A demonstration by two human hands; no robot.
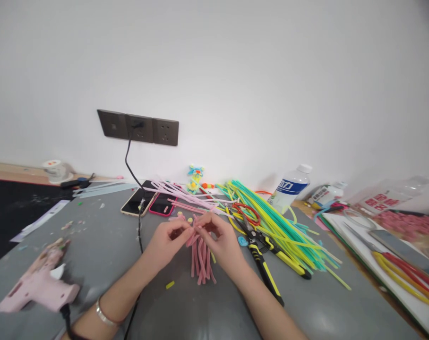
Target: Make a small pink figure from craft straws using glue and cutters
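While both hands meet at the top of the pink sticks (pixel 200 257), I read the step in hand as gathering their upper ends into one pinch. My left hand (pixel 170 241) closes thumb and forefinger on the tips from the left of the sticks. My right hand (pixel 221 241) pinches the same ends from their right, fingers curled narrow. From that pinch the sticks fan down toward me and rest on the grey bench (pixel 104 245).

Right of the sticks lie yellow-handled pliers (pixel 262 257), and beyond those a heap of green and yellow stems (pixel 281 222). Far left of the sticks sits a pink glue gun (pixel 40 283), blurred. Behind the sticks lie two phones (pixel 136 200), side by side. A small yellow offcut (pixel 169 284) lies just left of the sticks' lower ends.

By my judgement, the next move calls for one hand to grip firmly so the ends sit level while the other lets go; loose ends could slip out of line.
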